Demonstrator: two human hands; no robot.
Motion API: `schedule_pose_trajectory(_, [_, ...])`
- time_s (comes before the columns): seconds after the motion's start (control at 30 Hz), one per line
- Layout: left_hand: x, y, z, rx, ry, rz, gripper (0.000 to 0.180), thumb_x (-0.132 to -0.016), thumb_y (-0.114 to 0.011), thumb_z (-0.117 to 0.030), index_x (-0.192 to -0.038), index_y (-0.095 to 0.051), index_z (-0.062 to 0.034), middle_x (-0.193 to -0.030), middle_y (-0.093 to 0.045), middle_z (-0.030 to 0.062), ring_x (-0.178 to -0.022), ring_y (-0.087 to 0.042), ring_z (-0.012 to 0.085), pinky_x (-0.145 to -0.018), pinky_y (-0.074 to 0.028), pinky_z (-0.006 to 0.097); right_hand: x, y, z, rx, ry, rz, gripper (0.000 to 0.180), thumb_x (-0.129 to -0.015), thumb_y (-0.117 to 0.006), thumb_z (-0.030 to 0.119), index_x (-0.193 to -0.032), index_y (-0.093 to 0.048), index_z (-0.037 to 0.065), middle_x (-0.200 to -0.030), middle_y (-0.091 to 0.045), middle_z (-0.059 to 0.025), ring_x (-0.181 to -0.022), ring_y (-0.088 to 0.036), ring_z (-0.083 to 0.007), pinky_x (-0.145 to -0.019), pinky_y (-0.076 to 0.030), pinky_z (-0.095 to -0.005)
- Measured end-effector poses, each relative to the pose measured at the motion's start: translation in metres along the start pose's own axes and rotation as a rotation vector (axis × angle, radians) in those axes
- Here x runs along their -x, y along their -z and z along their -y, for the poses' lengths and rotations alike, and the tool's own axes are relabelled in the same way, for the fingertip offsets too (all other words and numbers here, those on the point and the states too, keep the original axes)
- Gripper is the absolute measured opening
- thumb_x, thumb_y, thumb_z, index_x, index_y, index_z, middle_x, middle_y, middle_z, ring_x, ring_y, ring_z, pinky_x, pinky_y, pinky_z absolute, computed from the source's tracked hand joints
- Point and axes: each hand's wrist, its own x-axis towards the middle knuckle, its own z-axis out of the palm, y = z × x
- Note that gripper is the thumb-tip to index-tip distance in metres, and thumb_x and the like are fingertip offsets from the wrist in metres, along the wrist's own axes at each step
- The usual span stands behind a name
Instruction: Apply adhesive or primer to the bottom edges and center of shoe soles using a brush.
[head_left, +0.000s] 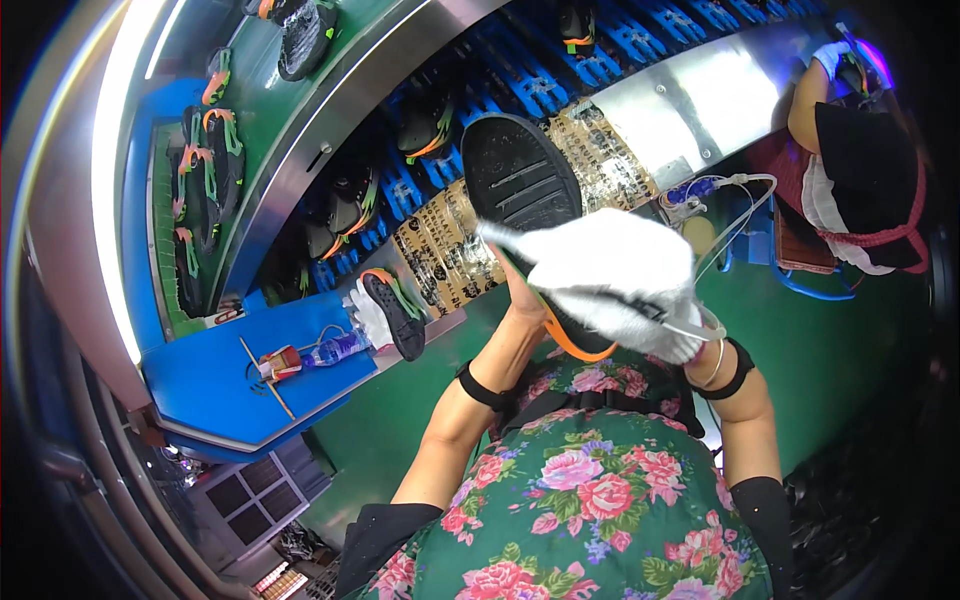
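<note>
Held up in front of me is a black shoe (522,170), its broad dark face with a few grooved lines toward me and an orange band at the near end. My left hand (523,296) grips its left side, fingers partly hidden behind it. Across its middle lies my right hand (615,280) in a white glove, covering that part of the shoe. From the glove a thin pale tip points left. The glove is blurred and its fingers are closed, so what they hold is hard to make out.
A bench edge wrapped in printed brown tape (440,250) borders a conveyor with blue racks (540,90) carrying shoes. To the left, a blue table (215,375) holds a bottle (338,347) and another shoe (393,315). A co-worker (850,170) sits at right, near hanging cables (745,185).
</note>
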Motion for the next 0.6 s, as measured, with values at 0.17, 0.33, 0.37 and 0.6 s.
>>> schedule_pose_trajectory(0.17, [-0.009, -0.025, -0.018, -0.062, 0.063, -0.339, 0.102, -0.1, -0.029, -0.093, -0.163, -0.047, -0.0143, -0.15, -0.063, 0.0098, -0.135, -0.063, 0.0297, -0.119, -0.05, 0.049, 0.005, 0.0, 0.001, 0.222, 0.047, 0.145, 0.038, -0.09, -0.079, 0.007, -0.127, -0.079, 0.003, -0.132, -0.078, -0.0155, -0.116, -0.076, -0.0296, -0.098, -0.062, -0.0435])
schedule_pose_trajectory(0.33, [-0.012, -0.022, -0.026, 0.066, 0.066, -0.246, 0.106, -0.097, -0.034, -0.095, -0.16, -0.049, -0.0124, -0.146, -0.064, 0.0124, -0.131, -0.065, 0.0312, -0.115, -0.053, 0.05, 0.011, 0.003, -0.004, 0.0, -0.035, 0.026, 0.035, -0.088, -0.082, 0.011, -0.122, -0.084, 0.013, -0.12, -0.083, -0.0097, -0.106, -0.081, -0.0302, -0.093, -0.063, -0.041])
schedule_pose_trajectory(0.37, [-0.012, -0.019, -0.026, 0.066, 0.061, -0.271, 0.106, -0.096, -0.035, -0.096, -0.16, -0.05, -0.012, -0.146, -0.064, 0.0129, -0.13, -0.065, 0.0315, -0.115, -0.054, 0.051, 0.013, 0.004, -0.006, 0.125, -0.012, -0.026, 0.035, -0.088, -0.082, 0.011, -0.123, -0.084, 0.011, -0.12, -0.083, -0.0113, -0.105, -0.081, -0.0309, -0.092, -0.063, -0.0417])
schedule_pose_trajectory(0.6, [-0.02, -0.017, -0.031, 0.229, 0.154, -0.159, 0.111, -0.092, -0.04, -0.099, -0.157, -0.052, -0.0098, -0.142, -0.065, 0.0155, -0.124, -0.067, 0.0327, -0.109, -0.058, 0.053, 0.021, 0.0, -0.008, 0.163, 0.173, 0.184, 0.039, -0.087, -0.084, 0.011, -0.126, -0.082, 0.011, -0.126, -0.082, -0.0103, -0.11, -0.079, -0.0293, -0.091, -0.064, -0.0407])
